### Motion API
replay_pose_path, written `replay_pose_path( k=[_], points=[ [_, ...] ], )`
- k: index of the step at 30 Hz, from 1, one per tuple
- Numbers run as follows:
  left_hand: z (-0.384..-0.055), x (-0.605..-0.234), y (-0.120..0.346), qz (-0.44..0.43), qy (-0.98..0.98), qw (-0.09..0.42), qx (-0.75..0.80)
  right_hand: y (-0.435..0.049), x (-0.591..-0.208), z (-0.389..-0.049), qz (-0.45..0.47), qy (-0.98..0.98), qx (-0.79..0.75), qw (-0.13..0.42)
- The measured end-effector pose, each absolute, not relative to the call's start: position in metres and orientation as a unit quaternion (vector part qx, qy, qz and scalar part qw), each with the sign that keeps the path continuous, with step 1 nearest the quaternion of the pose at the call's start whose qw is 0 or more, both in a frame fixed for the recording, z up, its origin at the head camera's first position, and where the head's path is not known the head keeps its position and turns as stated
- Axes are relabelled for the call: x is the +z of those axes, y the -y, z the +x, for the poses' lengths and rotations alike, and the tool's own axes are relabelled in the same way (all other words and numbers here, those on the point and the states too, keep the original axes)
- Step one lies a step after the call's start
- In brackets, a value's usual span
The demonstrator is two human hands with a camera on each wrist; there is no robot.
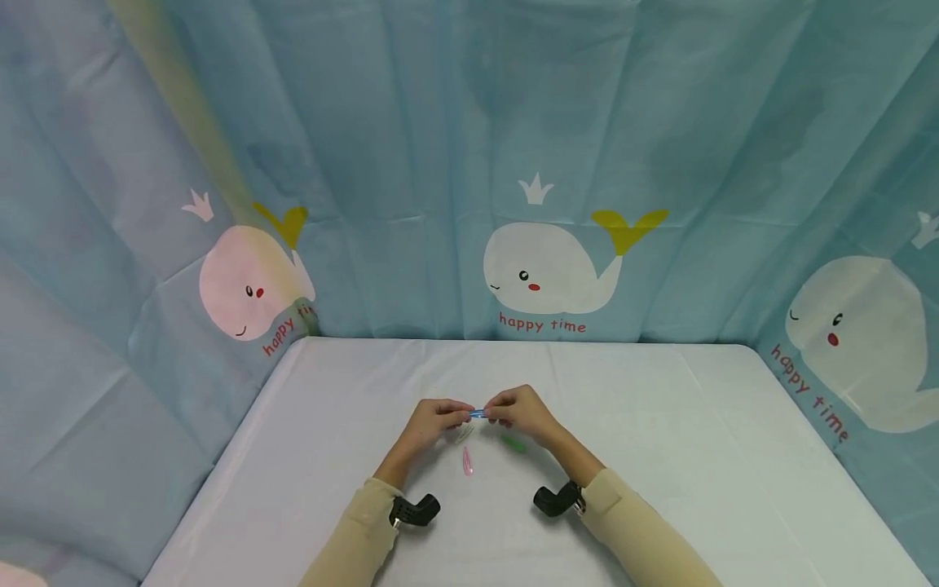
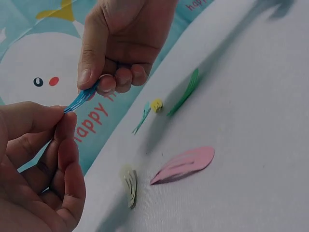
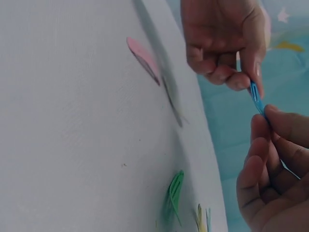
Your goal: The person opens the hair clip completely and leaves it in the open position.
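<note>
Above the white table (image 1: pixel 660 424) my two hands meet at a small blue hair clip (image 1: pixel 478 414). My left hand (image 1: pixel 456 413) pinches one end of it and my right hand (image 1: pixel 499 415) pinches the other. In the left wrist view the blue hair clip (image 2: pixel 79 99) stretches from my left hand (image 2: pixel 62 117) up to my right hand (image 2: pixel 96 82). The right wrist view shows the blue hair clip (image 3: pixel 256 98) between thumb and fingers of both hands.
Loose clips lie on the cloth under my hands: a pink clip (image 1: pixel 467 461), a green clip (image 1: pixel 513 443) and a pale clip (image 1: pixel 462 434). A yellow clip (image 2: pixel 156 104) and a light blue clip (image 2: pixel 143 116) lie further off. A whale-print curtain (image 1: pixel 543 269) surrounds the table.
</note>
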State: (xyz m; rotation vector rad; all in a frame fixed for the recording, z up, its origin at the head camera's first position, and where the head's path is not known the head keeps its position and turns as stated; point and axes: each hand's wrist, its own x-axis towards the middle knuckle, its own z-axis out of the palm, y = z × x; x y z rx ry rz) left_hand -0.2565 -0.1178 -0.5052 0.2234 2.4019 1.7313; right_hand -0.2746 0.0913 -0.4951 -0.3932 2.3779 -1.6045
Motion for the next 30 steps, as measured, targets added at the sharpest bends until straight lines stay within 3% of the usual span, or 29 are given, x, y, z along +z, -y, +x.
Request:
replay_pose_path(
  k=[13, 30],
  points=[
    [-0.246, -0.494, 0.110, 0.032, -0.745, 0.128, 0.654, -0.104, -0.491, -0.265, -0.115, -0.723, -0.652, 0.196],
    [-0.243, -0.498, 0.105, 0.030, -0.644, 0.165, 0.747, -0.100, -0.486, -0.250, -0.025, -0.646, -0.737, 0.196]
  ],
)
